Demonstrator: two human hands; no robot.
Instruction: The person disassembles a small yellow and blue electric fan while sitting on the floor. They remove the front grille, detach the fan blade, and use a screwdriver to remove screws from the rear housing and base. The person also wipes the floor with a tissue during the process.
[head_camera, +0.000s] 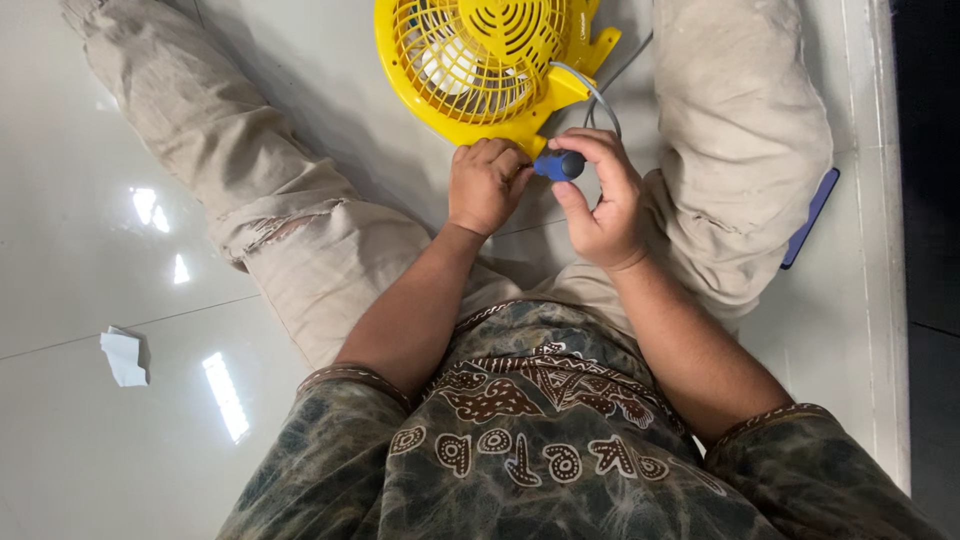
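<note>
Right hand (600, 200) pinches blue screwdriver handle (560, 165); left hand (485, 185), fist-curled, grips yellow fan (480, 60) base on floor (80, 250).

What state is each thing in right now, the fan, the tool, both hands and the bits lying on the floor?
yellow fan: lying flat on the floor, grille up, blades at rest.
blue-handled tool: gripped, tip hidden at the fan's base.
left hand: closed in a fist against the fan's rim.
right hand: fingers wrapped round the tool handle.
grey cable: loose, curving from the fan.
white paper scrap: crumpled on the floor.
dark flat object: partly under the knee.
</note>
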